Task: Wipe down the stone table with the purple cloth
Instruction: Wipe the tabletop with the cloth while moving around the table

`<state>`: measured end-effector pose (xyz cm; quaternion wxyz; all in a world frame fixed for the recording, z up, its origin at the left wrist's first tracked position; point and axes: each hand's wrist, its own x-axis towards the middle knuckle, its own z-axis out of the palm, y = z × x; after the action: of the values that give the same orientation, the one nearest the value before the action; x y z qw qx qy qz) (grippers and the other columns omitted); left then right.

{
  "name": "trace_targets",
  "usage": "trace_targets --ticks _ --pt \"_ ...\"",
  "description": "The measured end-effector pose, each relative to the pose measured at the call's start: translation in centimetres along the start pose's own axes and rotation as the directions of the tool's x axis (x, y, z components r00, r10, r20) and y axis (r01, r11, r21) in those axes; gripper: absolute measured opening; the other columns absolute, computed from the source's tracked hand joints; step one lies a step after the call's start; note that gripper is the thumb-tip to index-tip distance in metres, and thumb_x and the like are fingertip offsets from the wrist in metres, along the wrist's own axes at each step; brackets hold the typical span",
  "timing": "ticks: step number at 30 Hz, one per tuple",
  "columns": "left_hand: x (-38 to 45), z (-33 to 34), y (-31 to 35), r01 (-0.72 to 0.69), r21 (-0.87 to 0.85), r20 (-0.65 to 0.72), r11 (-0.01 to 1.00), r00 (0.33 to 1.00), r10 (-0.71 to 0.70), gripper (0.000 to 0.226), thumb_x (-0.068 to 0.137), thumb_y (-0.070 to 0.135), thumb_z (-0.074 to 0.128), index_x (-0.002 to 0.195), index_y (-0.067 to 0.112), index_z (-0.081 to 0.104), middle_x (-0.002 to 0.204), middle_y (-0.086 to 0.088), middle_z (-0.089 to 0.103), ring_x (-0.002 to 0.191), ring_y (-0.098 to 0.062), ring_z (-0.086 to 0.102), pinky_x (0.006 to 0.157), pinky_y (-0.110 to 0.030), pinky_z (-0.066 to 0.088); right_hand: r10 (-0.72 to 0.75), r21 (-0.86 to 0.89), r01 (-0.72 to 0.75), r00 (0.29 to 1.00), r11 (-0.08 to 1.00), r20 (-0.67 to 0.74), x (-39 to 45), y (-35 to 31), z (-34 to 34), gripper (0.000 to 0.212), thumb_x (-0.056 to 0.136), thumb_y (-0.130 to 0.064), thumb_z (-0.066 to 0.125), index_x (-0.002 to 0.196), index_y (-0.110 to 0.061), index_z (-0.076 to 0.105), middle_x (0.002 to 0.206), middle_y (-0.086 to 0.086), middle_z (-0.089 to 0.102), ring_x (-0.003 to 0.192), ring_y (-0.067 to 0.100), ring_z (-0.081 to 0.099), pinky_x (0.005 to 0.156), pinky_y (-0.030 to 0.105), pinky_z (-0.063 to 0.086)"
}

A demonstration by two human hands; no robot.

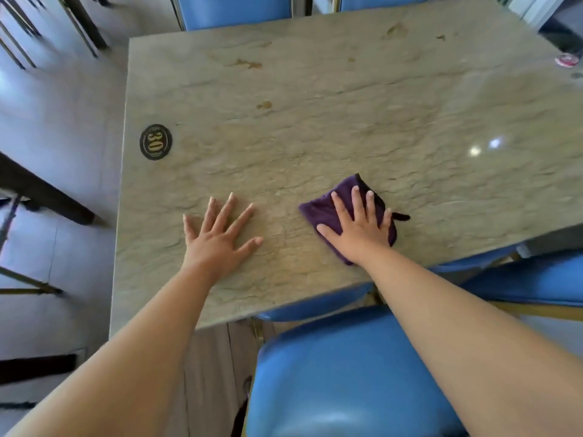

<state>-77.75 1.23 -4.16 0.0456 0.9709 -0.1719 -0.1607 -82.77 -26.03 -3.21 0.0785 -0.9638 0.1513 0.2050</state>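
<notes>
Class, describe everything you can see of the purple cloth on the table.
The purple cloth is a small, soft-looking fabric with dark edging, folded into a bunched pad. It lies flat on the stone table, near the edge closest to the person. The right hand presses on it with straight, spread fingers, covering much of it. A dark loop or tag sticks out on its right side.

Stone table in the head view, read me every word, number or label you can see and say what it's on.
"30": gold numerals on the black oval badge near the left edge of the stone table.
Small lettering around the badge's rim: too small to read.
Red and white round thing at the far right edge: markings too blurred to read.
</notes>
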Motion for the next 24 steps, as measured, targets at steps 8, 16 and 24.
trace_targets --ticks 8,16,24 --pt "0.5 0.8 -0.6 0.028 -0.217 -0.096 0.976 0.994 -0.05 0.05 0.098 0.054 0.014 0.147 0.055 0.001 0.158 0.028 -0.006 0.145 0.0 -0.016 0.117 -0.048 -0.015 -0.282 -0.073 0.281 0.959 0.957 0.003 1.0 -6.6 0.8 0.072 0.089 -0.072 0.018 0.146 -0.045 -0.015 0.154 0.001 -0.034 0.138 0.03 -0.036 0.107 0.062 -0.021" --pt "7.4 -2.3 -8.4 -0.204 -0.101 -0.308 0.974 0.937 0.164 0.051 0.094 0.049 0.034 0.141 0.032 0.043 0.148 0.008 0.038 0.137 -0.021 0.033 0.118 -0.041 0.017 -0.189 -0.02 0.188 0.979 0.982 -0.074 6.4 -9.3 -1.3 0.076 0.082 -0.079 0.022 0.145 -0.05 -0.01 0.157 -0.005 -0.028 0.142 0.024 -0.029 0.111 0.059 -0.016" --pt "13.5 -4.2 -12.3 -0.351 -0.297 -0.354 0.888 0.904 0.239 0.061 0.094 0.043 0.026 0.15 0.018 0.026 0.157 0.002 0.027 0.147 -0.012 0.016 0.122 -0.037 0.007 0.157 0.117 -0.138 0.971 0.984 -0.179 13.2 -20.3 -2.1 0.076 0.085 -0.077 0.017 0.149 -0.043 -0.008 0.158 0.003 -0.025 0.142 0.032 -0.028 0.108 0.065 -0.017"
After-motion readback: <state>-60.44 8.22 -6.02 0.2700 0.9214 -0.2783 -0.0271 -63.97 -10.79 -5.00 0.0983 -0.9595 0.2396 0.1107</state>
